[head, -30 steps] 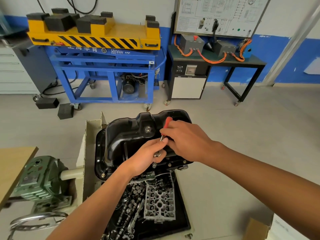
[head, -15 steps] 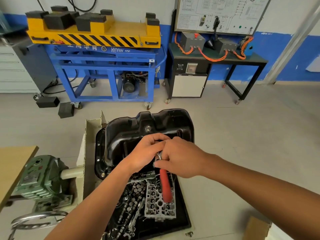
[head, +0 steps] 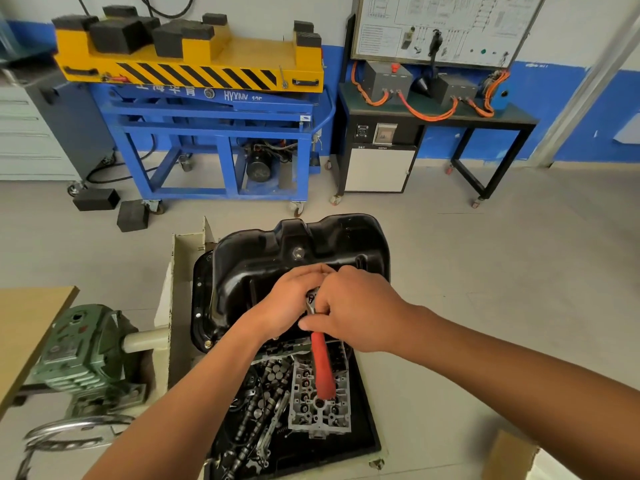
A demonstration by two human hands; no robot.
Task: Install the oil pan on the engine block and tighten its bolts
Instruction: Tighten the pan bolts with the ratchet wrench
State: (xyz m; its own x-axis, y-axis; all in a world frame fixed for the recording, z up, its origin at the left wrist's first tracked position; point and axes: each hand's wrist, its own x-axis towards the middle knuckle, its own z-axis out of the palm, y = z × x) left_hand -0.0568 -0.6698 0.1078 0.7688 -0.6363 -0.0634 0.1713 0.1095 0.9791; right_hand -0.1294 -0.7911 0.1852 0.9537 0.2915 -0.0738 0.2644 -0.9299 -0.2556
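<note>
- Grey workshop floor (head: 502, 278), with a blue-and-white wall at the far side.
- Far left: yellow lift platform (head: 242, 60) on a blue wheeled frame, carrying several black rubber blocks (head: 117, 36). Two more blocks lie on the floor beside its near-left wheel.
- Far right: black bench (head: 498, 116) carrying two grey boxes joined by orange cables, with a wiring board (head: 443, 26) upright behind it.
- Centre: oil pan (head: 263, 258), black, sump side up, just right of a cream stand panel (head: 180, 271) and just beyond the tray. Whatever it sits on is hidden under it. Its left flange (head: 199, 299) shows small bright spots; I cannot tell bolts from holes.
- My left hand (head: 291, 306): at the pan's near edge, fingers curled over the metal head of the ratchet wrench (head: 322, 368).
- My right hand (head: 356, 313): touching the left hand, fingers wrapped round the wrench just above its red handle. The handle points toward me over the tray.
- Near centre: black tray (head: 363, 434). It holds a grey cylinder head (head: 322, 410) on the right, camshafts (head: 256, 410) and loose small metal parts on the left.
- Near left: green gearbox (head: 79, 348) with a cream shaft reaching to the stand panel, a chrome handwheel (head: 69, 434) nearer me, and a wooden tabletop (head: 27, 327) at the edge.
- Near right corner: cardboard box (head: 509, 455), contents not visible.
</note>
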